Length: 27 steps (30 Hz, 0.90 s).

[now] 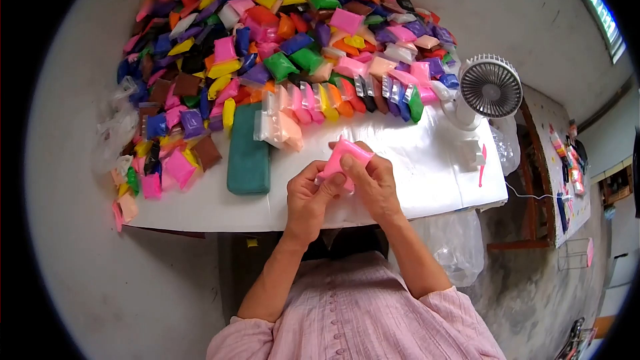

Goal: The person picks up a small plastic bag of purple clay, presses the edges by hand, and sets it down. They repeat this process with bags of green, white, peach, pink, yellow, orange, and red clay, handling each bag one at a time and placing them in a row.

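Both my hands hold a pink packet [355,152] of soft, clay-like stuff in clear film, above the front of the white table [427,180]. My left hand [311,197] grips its lower left side, thumb pressed near the middle. On the right side, my right hand [375,183] has its thumb on the packet's face and its fingers behind. Just beyond my hands lie peach packets [288,132]. From there a row of upright packets in several colours runs right, among them a green packet [415,105] at its end. A teal, box-like case [248,153] lies left of my hands.
A big heap of coloured packets [280,27] covers the table's back and left. At the right stand a white fan [492,90] and a pink, thin tool [482,167]. Clear plastic bags [457,247] hang below the table's edge. Another table [567,180] holds bottles farther right.
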### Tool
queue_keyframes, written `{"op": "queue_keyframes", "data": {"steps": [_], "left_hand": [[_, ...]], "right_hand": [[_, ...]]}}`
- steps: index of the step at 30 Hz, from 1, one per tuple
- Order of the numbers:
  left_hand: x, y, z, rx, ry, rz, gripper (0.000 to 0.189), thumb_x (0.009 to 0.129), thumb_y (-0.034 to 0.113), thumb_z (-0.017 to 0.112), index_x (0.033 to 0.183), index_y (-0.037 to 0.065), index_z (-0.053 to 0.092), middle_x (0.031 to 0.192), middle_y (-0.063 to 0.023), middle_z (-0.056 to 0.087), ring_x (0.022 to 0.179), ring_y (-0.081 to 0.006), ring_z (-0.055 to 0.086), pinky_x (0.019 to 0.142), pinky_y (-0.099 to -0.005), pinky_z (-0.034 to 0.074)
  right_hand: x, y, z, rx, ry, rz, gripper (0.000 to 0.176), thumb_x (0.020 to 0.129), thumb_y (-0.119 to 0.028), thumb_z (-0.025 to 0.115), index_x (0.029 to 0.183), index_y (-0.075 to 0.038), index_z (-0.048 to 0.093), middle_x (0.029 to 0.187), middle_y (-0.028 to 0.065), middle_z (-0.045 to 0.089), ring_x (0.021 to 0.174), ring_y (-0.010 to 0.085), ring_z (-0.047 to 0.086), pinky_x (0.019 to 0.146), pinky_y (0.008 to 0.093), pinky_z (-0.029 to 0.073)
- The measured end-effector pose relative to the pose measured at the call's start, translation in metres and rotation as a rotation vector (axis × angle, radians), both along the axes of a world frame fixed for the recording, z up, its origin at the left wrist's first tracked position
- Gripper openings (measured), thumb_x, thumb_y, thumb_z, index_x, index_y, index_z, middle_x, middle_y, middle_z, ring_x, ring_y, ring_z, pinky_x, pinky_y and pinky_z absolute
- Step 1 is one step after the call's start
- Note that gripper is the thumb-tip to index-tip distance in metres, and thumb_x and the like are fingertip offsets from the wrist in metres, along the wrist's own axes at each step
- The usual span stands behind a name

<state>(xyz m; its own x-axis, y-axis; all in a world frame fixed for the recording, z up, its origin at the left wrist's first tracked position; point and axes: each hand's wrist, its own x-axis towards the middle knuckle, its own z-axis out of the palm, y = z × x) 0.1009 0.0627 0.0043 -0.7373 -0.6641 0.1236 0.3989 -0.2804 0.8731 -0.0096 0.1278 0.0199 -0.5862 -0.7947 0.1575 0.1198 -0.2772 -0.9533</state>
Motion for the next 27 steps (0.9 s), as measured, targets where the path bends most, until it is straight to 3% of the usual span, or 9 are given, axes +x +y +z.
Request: {"op": "queue_keyframes", "data": {"steps": [6,10,12,15,16,20,23,27], "left_hand": [[0.000,0.001,-0.001,-0.071,-0.056,0.013,0.022,0.090,0.014,0.067,0.107,0.002,0.063,0.089,0.0010,0.064,0.074,-0.0043,0.055,0.068,-0.0193,0.045],[-0.001,0.000,0.000,-0.063,-0.021,0.015,0.022,0.091,0.013,0.065,0.108,0.000,0.061,0.085,0.0022,0.061,0.073,-0.0037,0.052,0.066,-0.0185,0.043],[-0.003,0.001,0.001,-0.053,-0.029,0.031,0.026,0.091,0.013,0.065,0.113,0.001,0.059,0.085,0.0017,0.060,0.072,-0.0042,0.051,0.066,-0.0196,0.043],[-0.007,0.006,0.010,0.026,0.040,0.093,0.031,0.092,0.014,0.063,0.119,0.001,0.056,0.085,-0.0001,0.059,0.070,-0.0060,0.050,0.067,-0.0216,0.044],[-0.007,0.008,0.013,0.034,0.067,0.119,0.030,0.095,0.022,0.059,0.116,0.000,0.055,0.080,-0.0018,0.057,0.068,-0.0072,0.049,0.065,-0.0219,0.043],[0.001,0.001,0.005,0.009,-0.007,0.005,0.031,0.098,0.028,0.050,0.106,-0.001,0.057,0.078,-0.0018,0.055,0.066,-0.0068,0.049,0.061,-0.0215,0.041],[0.005,-0.005,0.003,-0.009,-0.049,-0.096,0.025,0.097,0.023,0.052,0.104,-0.001,0.059,0.079,-0.0011,0.057,0.066,-0.0067,0.050,0.060,-0.0218,0.042],[0.003,-0.002,0.004,0.065,-0.009,-0.060,0.020,0.094,0.017,0.057,0.102,-0.001,0.060,0.081,-0.0012,0.059,0.065,-0.0064,0.051,0.060,-0.0218,0.043]], "right_hand": [[0.001,0.006,0.002,-0.049,0.174,-0.075,0.018,0.091,-0.017,0.065,0.093,0.000,0.066,0.082,0.0018,0.057,0.074,0.0071,0.051,0.066,0.0227,0.042],[-0.006,0.010,0.001,-0.115,0.528,-0.133,0.018,0.085,-0.010,0.067,0.102,-0.003,0.068,0.089,0.0066,0.060,0.076,0.0120,0.056,0.062,0.0229,0.043],[-0.006,0.019,0.009,-0.041,0.555,-0.129,0.024,0.081,-0.005,0.069,0.105,-0.005,0.069,0.093,0.0085,0.060,0.077,0.0146,0.058,0.060,0.0235,0.044],[-0.003,0.018,0.010,-0.146,0.821,-0.323,0.032,0.076,0.002,0.070,0.107,-0.007,0.069,0.095,0.0087,0.059,0.075,0.0159,0.057,0.057,0.0241,0.045],[-0.002,0.020,0.007,-0.097,0.902,-0.390,0.044,0.068,0.007,0.070,0.110,-0.009,0.068,0.096,0.0094,0.058,0.073,0.0181,0.057,0.058,0.0260,0.047],[-0.007,0.022,-0.004,-0.150,1.251,-0.469,0.056,0.061,0.008,0.067,0.114,-0.009,0.065,0.100,0.0096,0.058,0.073,0.0204,0.057,0.059,0.0299,0.050],[-0.008,0.023,-0.007,-0.146,1.318,-0.469,0.052,0.063,0.011,0.062,0.113,-0.005,0.064,0.102,0.0116,0.058,0.075,0.0226,0.058,0.061,0.0289,0.050],[-0.008,0.031,-0.005,-0.150,0.963,-0.369,0.044,0.073,0.012,0.057,0.115,-0.001,0.061,0.105,0.0137,0.058,0.077,0.0208,0.060,0.063,0.0275,0.049]]}}
